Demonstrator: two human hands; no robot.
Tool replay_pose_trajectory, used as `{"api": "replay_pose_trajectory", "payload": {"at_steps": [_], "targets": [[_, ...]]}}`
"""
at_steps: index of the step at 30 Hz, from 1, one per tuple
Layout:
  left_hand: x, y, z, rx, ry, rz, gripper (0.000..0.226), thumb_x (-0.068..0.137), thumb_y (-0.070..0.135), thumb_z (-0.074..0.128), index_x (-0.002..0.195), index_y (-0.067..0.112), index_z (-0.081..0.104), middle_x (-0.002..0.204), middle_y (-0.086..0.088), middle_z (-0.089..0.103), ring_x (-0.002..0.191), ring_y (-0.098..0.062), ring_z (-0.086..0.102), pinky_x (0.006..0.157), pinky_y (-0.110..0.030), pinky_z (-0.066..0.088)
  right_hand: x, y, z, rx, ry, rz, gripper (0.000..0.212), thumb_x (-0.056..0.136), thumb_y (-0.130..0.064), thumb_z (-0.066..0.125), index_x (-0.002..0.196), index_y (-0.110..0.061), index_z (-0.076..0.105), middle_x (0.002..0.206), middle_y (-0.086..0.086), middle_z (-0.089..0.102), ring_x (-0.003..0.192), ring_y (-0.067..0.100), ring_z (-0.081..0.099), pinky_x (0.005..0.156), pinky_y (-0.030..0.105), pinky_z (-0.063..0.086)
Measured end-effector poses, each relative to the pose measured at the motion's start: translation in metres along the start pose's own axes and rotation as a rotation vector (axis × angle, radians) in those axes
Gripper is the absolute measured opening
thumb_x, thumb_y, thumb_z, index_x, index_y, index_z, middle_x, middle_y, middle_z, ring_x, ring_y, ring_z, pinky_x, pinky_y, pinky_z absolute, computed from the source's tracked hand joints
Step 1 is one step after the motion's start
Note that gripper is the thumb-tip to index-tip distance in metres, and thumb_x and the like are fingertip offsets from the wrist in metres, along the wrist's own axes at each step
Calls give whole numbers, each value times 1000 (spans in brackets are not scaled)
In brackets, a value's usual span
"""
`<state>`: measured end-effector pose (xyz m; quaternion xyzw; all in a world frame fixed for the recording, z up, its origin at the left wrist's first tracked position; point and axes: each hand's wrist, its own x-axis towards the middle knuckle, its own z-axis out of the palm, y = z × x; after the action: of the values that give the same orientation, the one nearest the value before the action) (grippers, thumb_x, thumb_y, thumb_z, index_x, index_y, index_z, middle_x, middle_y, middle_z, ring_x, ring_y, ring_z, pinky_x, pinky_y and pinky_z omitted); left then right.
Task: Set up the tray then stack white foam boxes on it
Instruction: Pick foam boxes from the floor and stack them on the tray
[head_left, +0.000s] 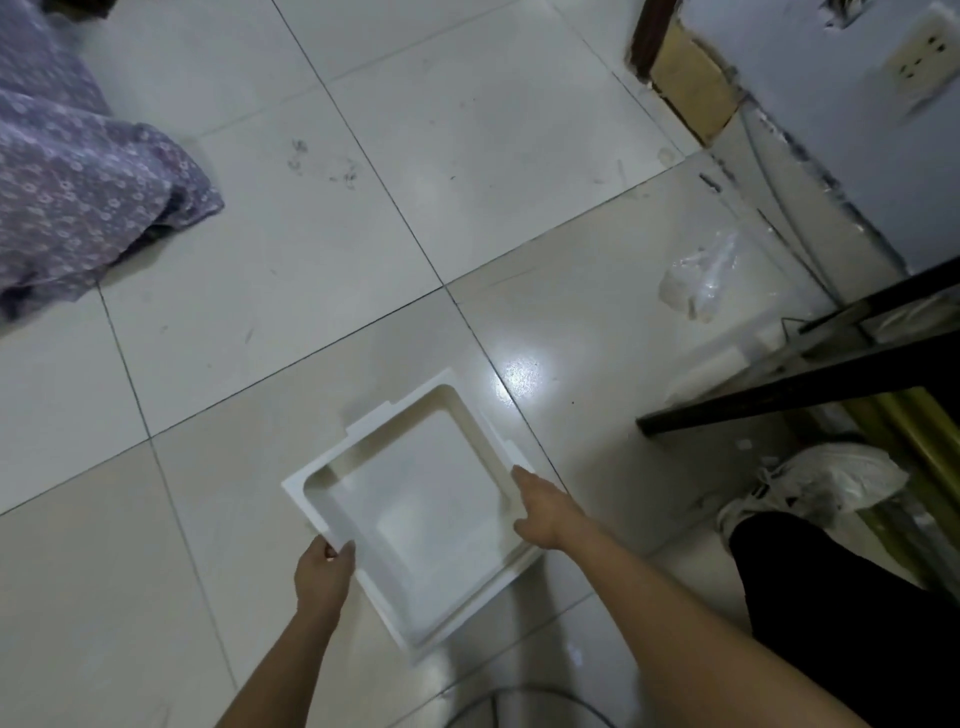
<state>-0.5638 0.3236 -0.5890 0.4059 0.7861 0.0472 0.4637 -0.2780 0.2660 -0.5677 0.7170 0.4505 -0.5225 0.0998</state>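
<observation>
Glossy tiled floor (311, 249) below: both my hands, left (323, 571) and right (543, 512), grip the square white foam tray (415, 514); next, I judge, level it down.

one foam tray (317, 499), two hands (324, 571), one shoe (810, 483)

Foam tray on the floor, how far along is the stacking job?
Early. Done: nothing is stacked yet. In hand: the foam tray lies open side up over the tiled floor; the left hand grips its near corner and the right hand holds its right rim. Left: settling it, then stacking every box; none are in view.
</observation>
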Motion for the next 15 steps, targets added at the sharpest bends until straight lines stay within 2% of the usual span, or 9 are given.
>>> {"api": "replay_pose_trajectory", "payload": {"at_steps": [4, 7, 11, 13, 15], "targets": [[3, 1, -2, -59, -109, 3, 14, 91, 3, 55, 102, 0, 63, 93, -16, 64, 99, -43, 63, 91, -48, 51, -5, 7, -4, 59, 61, 8, 78, 89, -19, 51, 154, -17, 9, 157, 6, 24, 140, 26, 33, 114, 36, 33], [0, 19, -9, -98, -163, 7, 18, 91, -2, 53, 107, -2, 62, 100, -18, 64, 100, -41, 62, 90, -45, 51, -15, 8, -17, 64, 200, 3, 70, 90, -18, 51, 152, -14, 18, 150, 7, 35, 132, 28, 41, 106, 34, 39], [-10, 51, -24, -154, -239, 35, 21, 92, -5, 48, 111, -4, 59, 105, -18, 63, 99, -37, 61, 91, -43, 50, -33, -3, -39, 141, 292, 35, 58, 94, -14, 45, 148, -12, 25, 142, 8, 45, 124, 29, 51, 99, 35, 44], [-13, 68, -32, -151, -218, 75, 19, 93, -1, 49, 109, -3, 59, 105, -18, 65, 97, -37, 63, 90, -44, 51, -46, -10, -51, 109, 365, 31, 39, 94, -14, 42, 133, -14, 39, 123, 7, 54, 105, 29, 58, 85, 35, 48], [-20, 91, -40, -128, -153, 121, 18, 94, 7, 50, 103, -3, 61, 101, -21, 66, 92, -36, 64, 85, -46, 53, -62, -18, -64, 61, 435, 27, 15, 93, -15, 40, 108, -17, 41, 99, 3, 55, 84, 28, 54, 71, 34, 46]]}}
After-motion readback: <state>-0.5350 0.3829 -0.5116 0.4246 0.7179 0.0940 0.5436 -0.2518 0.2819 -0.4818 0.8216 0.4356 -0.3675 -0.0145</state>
